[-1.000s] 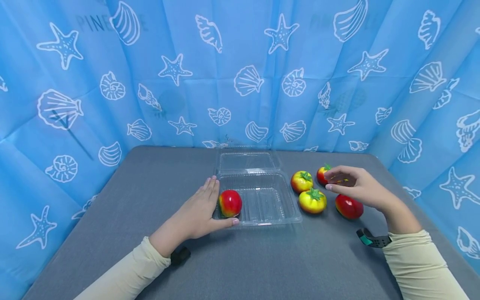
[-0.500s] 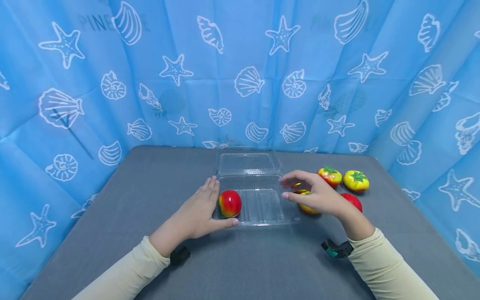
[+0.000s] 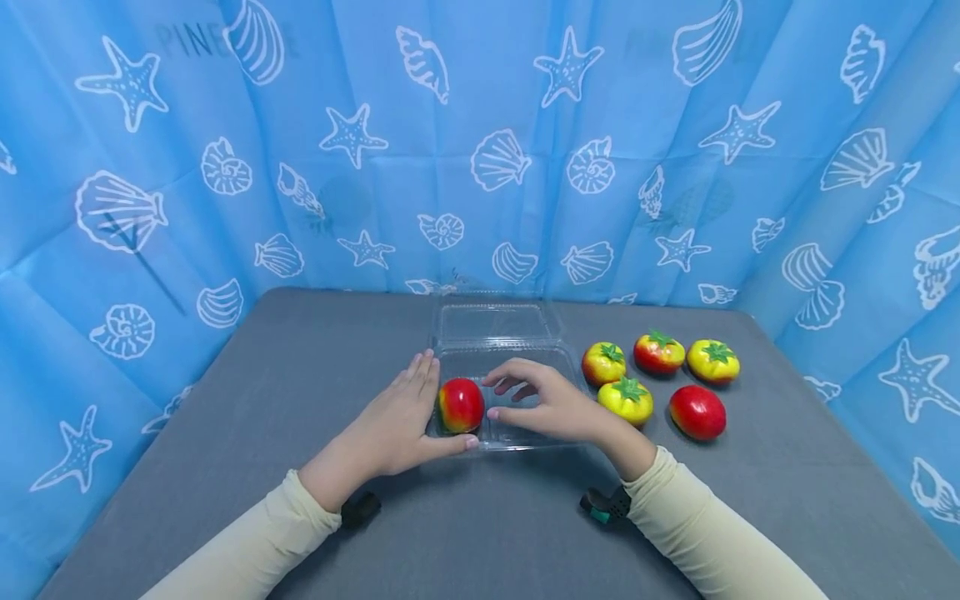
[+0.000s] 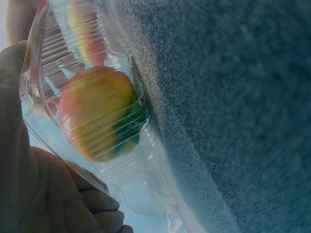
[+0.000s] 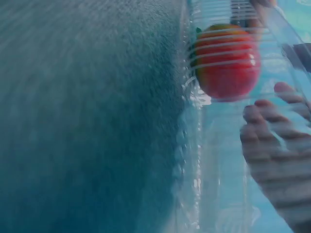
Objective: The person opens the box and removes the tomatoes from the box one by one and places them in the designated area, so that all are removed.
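A clear plastic clamshell box (image 3: 525, 446) stands on the table with its lid (image 3: 491, 321) raised back. A red and yellow toy tomato (image 3: 461, 406) lies at the box's left end; the left wrist view shows its green leaves (image 4: 129, 126) through the wall. My left hand (image 3: 390, 429) rests along the box's left side, fingers straight, thumb at the front edge. Over the box's middle, my right hand (image 3: 551, 404) reaches in from the right with loosely bent fingers. Its fingertips are just right of the tomato (image 5: 228, 63), apart from it, and hold nothing.
Several more toy tomatoes, including a yellow one (image 3: 626, 402) and a red one (image 3: 698, 412), lie on the grey table (image 3: 480, 533) right of the box. A blue curtain (image 3: 480, 125) with white shells hangs behind the table.
My right hand has moved left from above the loose tomatoes, over the box, to beside the tomato inside it. My left hand has stayed at the box's left side.
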Motion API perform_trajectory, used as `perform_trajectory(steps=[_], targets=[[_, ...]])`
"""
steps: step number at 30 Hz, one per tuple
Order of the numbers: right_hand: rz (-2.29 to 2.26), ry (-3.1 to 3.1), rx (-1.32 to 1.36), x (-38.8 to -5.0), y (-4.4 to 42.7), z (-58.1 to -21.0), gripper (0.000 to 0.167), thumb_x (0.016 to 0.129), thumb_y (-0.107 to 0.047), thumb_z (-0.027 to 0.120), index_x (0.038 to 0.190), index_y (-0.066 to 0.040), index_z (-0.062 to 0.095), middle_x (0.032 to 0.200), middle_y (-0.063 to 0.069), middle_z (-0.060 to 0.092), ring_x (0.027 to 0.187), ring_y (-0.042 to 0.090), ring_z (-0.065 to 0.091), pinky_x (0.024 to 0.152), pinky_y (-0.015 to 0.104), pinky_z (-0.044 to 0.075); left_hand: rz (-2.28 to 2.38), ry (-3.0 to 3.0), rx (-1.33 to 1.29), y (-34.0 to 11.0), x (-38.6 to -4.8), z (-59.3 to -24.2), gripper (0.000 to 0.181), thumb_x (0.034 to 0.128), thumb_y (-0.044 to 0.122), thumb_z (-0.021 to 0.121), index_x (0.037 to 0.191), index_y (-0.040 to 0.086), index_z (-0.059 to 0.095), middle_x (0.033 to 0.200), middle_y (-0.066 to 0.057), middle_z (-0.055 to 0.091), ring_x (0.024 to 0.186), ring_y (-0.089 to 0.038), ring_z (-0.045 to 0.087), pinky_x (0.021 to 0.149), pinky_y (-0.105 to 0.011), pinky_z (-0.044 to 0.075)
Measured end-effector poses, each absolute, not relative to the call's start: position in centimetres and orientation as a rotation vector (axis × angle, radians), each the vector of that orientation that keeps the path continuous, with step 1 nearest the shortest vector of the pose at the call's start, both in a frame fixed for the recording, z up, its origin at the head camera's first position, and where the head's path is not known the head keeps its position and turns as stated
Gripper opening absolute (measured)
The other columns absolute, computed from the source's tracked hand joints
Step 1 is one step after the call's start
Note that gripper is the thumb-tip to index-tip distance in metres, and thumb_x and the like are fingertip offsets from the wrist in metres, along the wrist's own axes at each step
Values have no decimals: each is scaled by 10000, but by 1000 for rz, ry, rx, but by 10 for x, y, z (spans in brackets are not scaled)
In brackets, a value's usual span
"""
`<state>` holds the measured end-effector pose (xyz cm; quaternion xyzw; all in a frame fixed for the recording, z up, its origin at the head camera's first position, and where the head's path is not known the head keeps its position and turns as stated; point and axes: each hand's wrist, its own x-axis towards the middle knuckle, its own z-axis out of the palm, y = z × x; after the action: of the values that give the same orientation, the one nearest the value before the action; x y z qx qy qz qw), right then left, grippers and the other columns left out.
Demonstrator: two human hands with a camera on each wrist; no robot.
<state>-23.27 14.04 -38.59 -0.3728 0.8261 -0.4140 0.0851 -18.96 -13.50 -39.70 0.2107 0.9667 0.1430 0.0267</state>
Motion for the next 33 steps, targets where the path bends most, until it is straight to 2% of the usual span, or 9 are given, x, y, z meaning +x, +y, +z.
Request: perform_trajectory(steps=[7,15,20,28,33], targets=[[-1230,2471,-1108,-237,128,-392,436,965,-248,793,1367,-156,652,1371,7,682,1231,261,663,1024,475,597,434,2981,654,-134,-189,-394,1248,853,909,518,1688,29,223,1788,-159,123,1661,-389,125,1288,-574,293],[-1184,2426,-1124,-237,128,-395,558,986,-217,769,1508,-155,582,1522,36,615,1323,300,621,1062,506,580,424,2986,663,-134,-189,-394,1242,858,909,510,1688,30,224,1788,-154,126,1662,-382,121,1290,-567,289],[-1186,2427,-1118,-237,128,-396,514,985,-219,769,1467,-150,604,1480,37,639,1307,286,633,1057,494,583,422,2989,668,-134,-189,-395,1241,857,908,513,1686,27,232,1788,-155,132,1662,-384,127,1287,-568,295],[-1248,2407,-1089,-236,126,-395,386,958,-200,797,1307,-159,638,1384,16,676,1273,259,645,1055,503,578,454,2981,659,-133,-189,-395,1240,853,894,540,1684,24,237,1788,-158,135,1661,-385,127,1282,-577,300],[-1222,2393,-1124,-236,127,-395,485,976,-188,780,1427,-167,603,1467,20,642,1302,263,637,1057,497,580,454,2981,663,-134,-189,-395,1241,853,896,538,1687,30,229,1790,-149,126,1661,-384,131,1283,-578,299]])
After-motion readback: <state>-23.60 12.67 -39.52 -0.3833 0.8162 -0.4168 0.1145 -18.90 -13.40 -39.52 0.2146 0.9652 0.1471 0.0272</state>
